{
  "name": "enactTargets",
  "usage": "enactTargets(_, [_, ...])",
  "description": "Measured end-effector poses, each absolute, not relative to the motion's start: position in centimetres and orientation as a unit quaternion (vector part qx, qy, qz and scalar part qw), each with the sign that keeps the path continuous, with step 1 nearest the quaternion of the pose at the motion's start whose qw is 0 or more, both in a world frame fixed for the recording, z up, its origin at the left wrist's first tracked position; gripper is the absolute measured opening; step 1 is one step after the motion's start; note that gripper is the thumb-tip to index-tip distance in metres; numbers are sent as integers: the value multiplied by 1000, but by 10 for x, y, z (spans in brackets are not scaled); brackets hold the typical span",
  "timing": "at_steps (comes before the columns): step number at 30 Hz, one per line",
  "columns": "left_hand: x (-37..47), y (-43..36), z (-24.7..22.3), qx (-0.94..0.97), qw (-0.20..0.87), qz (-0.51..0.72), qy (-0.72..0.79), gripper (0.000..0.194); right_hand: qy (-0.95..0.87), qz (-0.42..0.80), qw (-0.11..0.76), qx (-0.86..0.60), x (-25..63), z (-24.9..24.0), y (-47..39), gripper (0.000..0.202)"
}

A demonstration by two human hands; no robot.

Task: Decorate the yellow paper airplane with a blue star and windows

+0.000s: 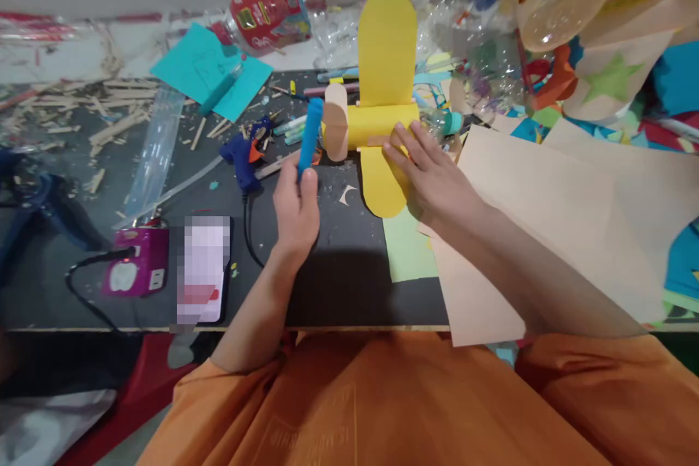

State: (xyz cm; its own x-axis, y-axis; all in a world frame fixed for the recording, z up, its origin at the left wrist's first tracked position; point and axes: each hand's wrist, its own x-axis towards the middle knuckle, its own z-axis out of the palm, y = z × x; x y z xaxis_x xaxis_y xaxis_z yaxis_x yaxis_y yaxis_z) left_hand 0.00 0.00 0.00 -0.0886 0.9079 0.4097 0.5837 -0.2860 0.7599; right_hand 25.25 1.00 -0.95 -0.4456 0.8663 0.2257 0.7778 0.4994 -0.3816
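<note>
A yellow paper airplane (387, 51) with rounded wings lies on the dark table, its body a yellow tube. A beige rounded strip (336, 122) crosses the tube's left end. My left hand (296, 207) is closed round a blue marker (310, 132), which points upward just left of the beige strip. My right hand (431, 167) rests on the tube and lower wing with its fingers stretched out and apart. A blue glue gun (242, 160) lies left of my left hand.
A phone (203, 269) and a magenta power box (136, 262) lie at the left. Large beige sheets (551, 218) cover the right side. Wooden sticks (123, 113), teal paper (245, 87) and plastic bottles (267, 18) lie at the back.
</note>
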Motion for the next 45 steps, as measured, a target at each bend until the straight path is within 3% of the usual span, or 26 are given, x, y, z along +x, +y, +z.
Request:
enactTargets(5, [13,-14,7,804,272,267,456,45,-788,247,276,-492,246,7,-21,39])
enactTargets(8, [21,-16,7,848,329,143,390,40,-681,454,315,-481,235,4,-35,51])
enactTargets(11, [23,-17,3,879,319,102,339,46,-597,561,348,-456,229,-1,-41,49])
enactTargets(16, [17,-18,3,891,308,87,323,58,-552,631,371,-400,229,-10,-42,39])
enactTargets(19, [12,-13,9,854,325,103,393,47,-447,679,440,-381,229,-13,-40,40])
enactTargets(22, [4,-3,9,781,238,151,557,31,-346,687,496,-404,230,-12,-34,35])
enactTargets(25, [-3,6,3,745,145,181,626,19,-326,676,507,-424,232,-8,-27,35])
enactTargets(28, [-5,9,-4,739,138,253,608,15,-334,681,496,-423,236,-7,-22,36])
enactTargets(31, [2,7,-6,681,257,355,587,20,-337,683,489,-424,238,-7,-22,35])
enactTargets(35, [20,4,0,434,565,434,551,25,-322,677,498,-437,240,-6,-21,35])
enactTargets(37, [29,4,5,329,658,431,523,25,-319,675,501,-438,240,-4,-21,36])
enactTargets(45, [50,14,6,264,753,398,453,9,-329,675,515,-414,239,-3,-25,39])
